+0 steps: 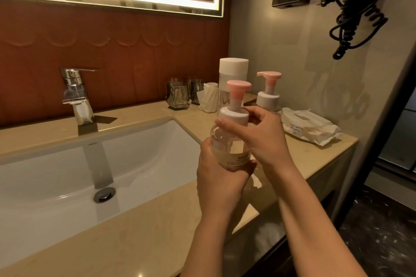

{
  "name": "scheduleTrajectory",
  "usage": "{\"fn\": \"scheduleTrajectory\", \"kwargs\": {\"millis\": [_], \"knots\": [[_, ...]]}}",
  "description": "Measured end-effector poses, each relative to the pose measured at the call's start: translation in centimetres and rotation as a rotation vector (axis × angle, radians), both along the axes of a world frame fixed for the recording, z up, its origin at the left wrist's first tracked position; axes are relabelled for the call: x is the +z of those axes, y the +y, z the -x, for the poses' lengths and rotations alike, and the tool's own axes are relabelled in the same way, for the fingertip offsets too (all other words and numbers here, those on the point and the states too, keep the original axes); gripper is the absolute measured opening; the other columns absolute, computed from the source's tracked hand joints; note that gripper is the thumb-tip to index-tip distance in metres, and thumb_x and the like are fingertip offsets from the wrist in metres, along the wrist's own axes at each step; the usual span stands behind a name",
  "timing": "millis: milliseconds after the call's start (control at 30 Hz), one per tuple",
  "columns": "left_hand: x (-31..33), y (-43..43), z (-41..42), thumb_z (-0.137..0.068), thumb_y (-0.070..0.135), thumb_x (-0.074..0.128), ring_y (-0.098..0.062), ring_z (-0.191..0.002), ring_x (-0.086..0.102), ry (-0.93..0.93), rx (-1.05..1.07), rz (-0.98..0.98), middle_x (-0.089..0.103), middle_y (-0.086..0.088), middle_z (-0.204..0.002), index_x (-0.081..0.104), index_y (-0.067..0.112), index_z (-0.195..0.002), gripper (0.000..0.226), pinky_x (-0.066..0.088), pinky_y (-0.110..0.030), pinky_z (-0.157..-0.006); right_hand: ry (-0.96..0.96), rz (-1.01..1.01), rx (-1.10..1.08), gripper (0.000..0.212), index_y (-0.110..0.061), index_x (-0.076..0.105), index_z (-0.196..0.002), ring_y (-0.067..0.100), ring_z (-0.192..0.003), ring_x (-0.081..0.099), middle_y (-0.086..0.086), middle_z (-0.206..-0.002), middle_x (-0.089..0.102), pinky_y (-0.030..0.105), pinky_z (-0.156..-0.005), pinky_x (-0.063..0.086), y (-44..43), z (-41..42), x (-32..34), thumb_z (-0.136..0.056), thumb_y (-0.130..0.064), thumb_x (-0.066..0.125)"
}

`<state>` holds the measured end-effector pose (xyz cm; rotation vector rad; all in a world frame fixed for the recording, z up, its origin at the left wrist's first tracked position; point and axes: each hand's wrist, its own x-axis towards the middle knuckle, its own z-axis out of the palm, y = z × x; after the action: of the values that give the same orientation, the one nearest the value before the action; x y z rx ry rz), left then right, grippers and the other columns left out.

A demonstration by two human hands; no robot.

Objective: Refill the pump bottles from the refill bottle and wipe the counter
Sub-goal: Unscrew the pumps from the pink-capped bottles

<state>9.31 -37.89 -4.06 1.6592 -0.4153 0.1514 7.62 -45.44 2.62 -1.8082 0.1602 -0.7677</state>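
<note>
A clear pump bottle (227,141) with a pink pump head and white collar is lifted above the counter, right of the sink. My left hand (219,173) wraps its lower body. My right hand (258,135) grips the white collar from the right. A second pump bottle (268,94) with the same pink head stands further back on the counter. The refill bottle (233,74), clear with a wide white cap, stands behind the held bottle. A white pack of wet wipes (308,126) lies on the counter to the right.
The white sink basin (90,164) with a chrome faucet (75,94) takes up the left. Dark glasses (177,96) and a wrapped cup (208,99) stand at the back of the beige counter (146,231). A hair dryer with coiled cord (355,18) hangs on the right wall.
</note>
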Motion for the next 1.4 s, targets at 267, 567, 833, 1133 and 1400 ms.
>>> {"fn": "scheduleTrajectory", "kwargs": {"millis": [267,567,833,1133,1400], "knots": [[-0.2,-0.1,-0.2,-0.061,0.039,0.084,-0.010,-0.111,0.053,0.001,0.022,0.002,0.052,0.017,-0.120,0.035,0.041,-0.124,0.080,0.050,-0.036,-0.092,0.098,0.062,0.187,0.062,-0.026,0.041,-0.137,0.006,-0.108,0.053,-0.006,-0.126,0.054,0.013,-0.076,0.045,-0.3,0.1,0.3,-0.083,-0.041,0.066],[-0.2,-0.3,0.0,-0.072,0.037,0.076,-0.007,-0.104,0.052,-0.007,0.014,0.031,0.049,0.021,-0.107,0.036,0.042,-0.121,0.063,0.046,-0.023,-0.081,-0.135,0.384,-0.224,0.080,-0.036,0.027,-0.140,0.013,-0.118,0.048,-0.006,-0.136,0.048,0.044,-0.101,0.045,1.5,-0.3,0.5,-0.076,-0.039,0.075],[-0.6,-0.1,-0.5,-0.058,0.038,0.086,-0.011,-0.109,0.053,-0.015,0.042,0.006,0.054,0.015,-0.120,0.037,0.039,-0.126,0.084,0.051,-0.035,-0.089,-0.475,0.355,-0.253,0.083,-0.022,0.029,-0.142,0.005,-0.086,0.060,-0.023,-0.111,0.047,0.018,-0.065,0.053,0.9,0.9,3.9,-0.075,-0.034,0.076],[-1.1,0.0,-0.8,-0.057,0.040,0.085,-0.008,-0.106,0.052,-0.082,0.054,0.000,0.053,0.017,-0.117,0.037,0.039,-0.124,0.082,0.050,-0.027,-0.085,-0.712,0.203,-0.318,0.074,-0.010,0.034,-0.133,0.014,-0.089,0.062,-0.023,-0.115,0.047,0.016,-0.067,0.050,-0.3,2.5,5.3,-0.076,-0.026,0.077],[-1.2,0.0,-0.9,-0.057,0.042,0.085,-0.008,-0.108,0.049,-0.087,0.057,-0.016,0.049,0.018,-0.118,0.035,0.036,-0.128,0.087,0.048,-0.027,-0.086,-0.824,-0.171,-0.274,0.069,-0.025,0.032,-0.125,0.012,-0.109,0.058,-0.015,-0.129,0.039,0.025,-0.077,0.054,-2.1,3.4,4.1,-0.073,-0.022,0.078]]}}
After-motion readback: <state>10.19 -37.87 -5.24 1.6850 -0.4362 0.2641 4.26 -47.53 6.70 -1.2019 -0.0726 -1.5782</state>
